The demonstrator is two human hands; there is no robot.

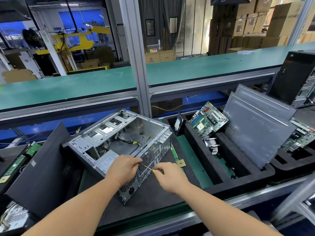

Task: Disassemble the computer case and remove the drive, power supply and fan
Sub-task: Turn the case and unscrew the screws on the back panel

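the case [119, 143] lies on its side on a dark mat on the table [153, 217], its open side up and its rear panel turned toward the person. inside, the power supply [106, 160] with its white label sits in the near left corner, and loose cables [131, 145] run over the bare floor of the case. the round fan grille [147, 158] shows in the rear panel, just right of the left hand.

the left hand [123, 169] rests on the top rear edge of the case, its fingers [136, 163] curled and pinched at the metal shaft of a screwdriver [148, 168] where it meets the rear panel. the right hand [170, 178] sits just right of it, fingers closed around the yellow handle of the screwdriver. the two hands are near each other, not touching.

a black side panel [42, 169] leans at the left of the case. to the right stands a black foam tray [196, 133]: a drive [179, 124] stands upright in its near slot, a motherboard [208, 120] leans behind it, and grey panels [255, 126] lean further right. a small gold chip [181, 163] lies on the mat just right of the case.
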